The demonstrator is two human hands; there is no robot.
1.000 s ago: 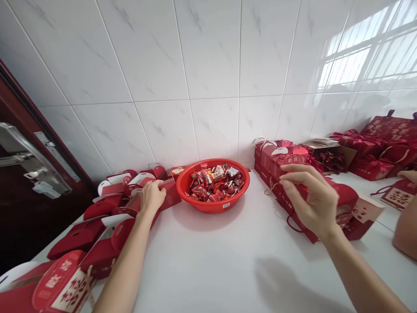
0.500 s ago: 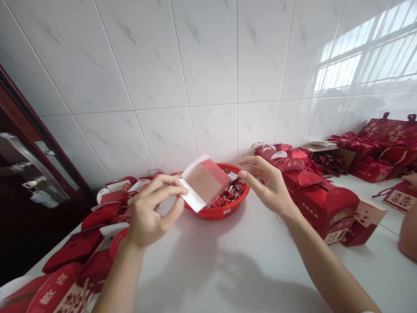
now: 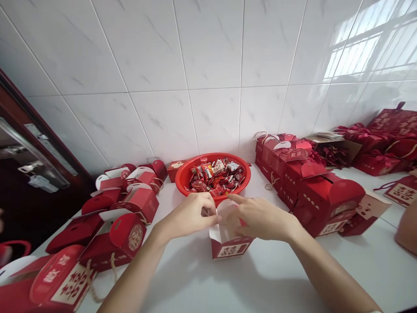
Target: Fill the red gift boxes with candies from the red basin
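Note:
A small red gift box (image 3: 230, 250) with a pale label stands on the white table, its white-lined top unfolded. My left hand (image 3: 195, 213) pinches the box's left flap between thumb and fingers. My right hand (image 3: 257, 217) lies over the box's right side, fingers spread and reaching to its top edge, partly hiding the opening. Just behind the box sits a round red basket (image 3: 182, 184) holding many wrapped candies (image 3: 216, 176).
Rows of red boxes (image 3: 137, 202) line the table's left side. More red boxes (image 3: 312, 202) stand at the right, with ribboned bags behind. Part of another person's arm (image 3: 407, 230) shows at the right edge. A tiled wall (image 3: 215, 56) rises behind the basket.
The folded box piece, earlier raised over the basket in my left hand, now stands as a box on the table. Both hands have come down and together around it.

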